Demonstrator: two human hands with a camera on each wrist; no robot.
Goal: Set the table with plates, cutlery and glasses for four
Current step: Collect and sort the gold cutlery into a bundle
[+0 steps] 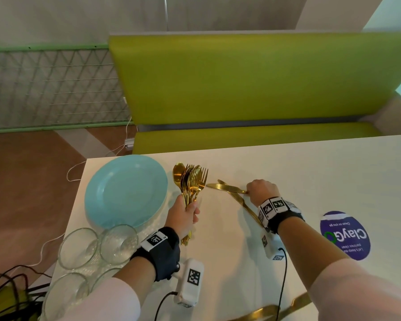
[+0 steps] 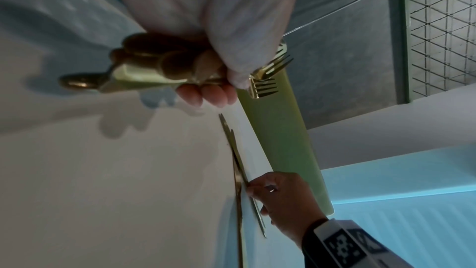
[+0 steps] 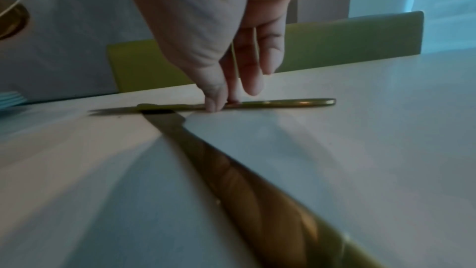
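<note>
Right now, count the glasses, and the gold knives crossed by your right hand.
Glasses: 4, one half hidden by the left sleeve.
Crossed knives: 2, the right hand pinching one.
Total: 6.

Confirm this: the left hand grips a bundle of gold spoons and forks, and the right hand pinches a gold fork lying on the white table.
Not quite. The right hand pinches a gold knife, not a fork; the right wrist view shows it lying across a second knife on the white table. The left hand does grip the bundle of gold spoons and forks.
</note>
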